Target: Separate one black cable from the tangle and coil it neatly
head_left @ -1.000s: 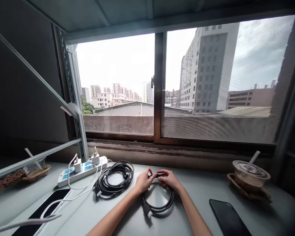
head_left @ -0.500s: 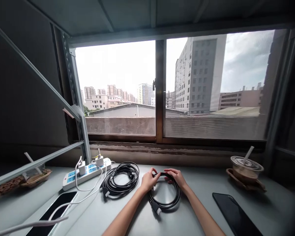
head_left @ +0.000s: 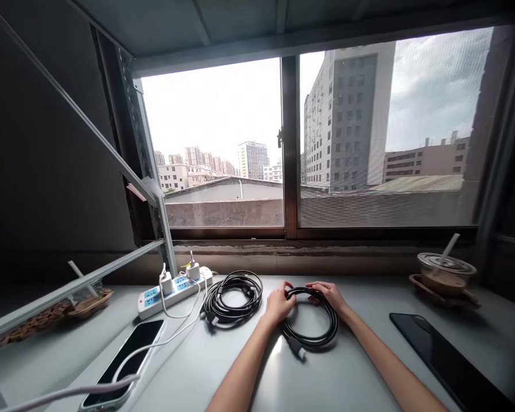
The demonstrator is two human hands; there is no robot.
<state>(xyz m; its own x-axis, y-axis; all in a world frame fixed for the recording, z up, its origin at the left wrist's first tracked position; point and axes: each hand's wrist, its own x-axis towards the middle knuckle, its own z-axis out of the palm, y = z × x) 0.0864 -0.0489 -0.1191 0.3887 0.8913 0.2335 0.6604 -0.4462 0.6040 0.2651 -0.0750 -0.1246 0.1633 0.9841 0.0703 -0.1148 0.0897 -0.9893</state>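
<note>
**Two hands on a coiled cable**

On the grey table (head_left: 356,377), the left hand (head_left: 278,302) and right hand (head_left: 331,294) both grasp the far edge of the black cable coil (head_left: 311,323). The rest of the loop lies flat, nearer than the hands. A second cable bundle (head_left: 234,297) rests just left.

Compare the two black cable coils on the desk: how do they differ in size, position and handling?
The cable coil in the hands is a thinner bundle of few loops; the other cable coil is thicker, with more turns. The left hand and right hand grip the first at its far edge; the second lies untouched, nearer the power strip. Both are black and lie flat on the desk.
</note>
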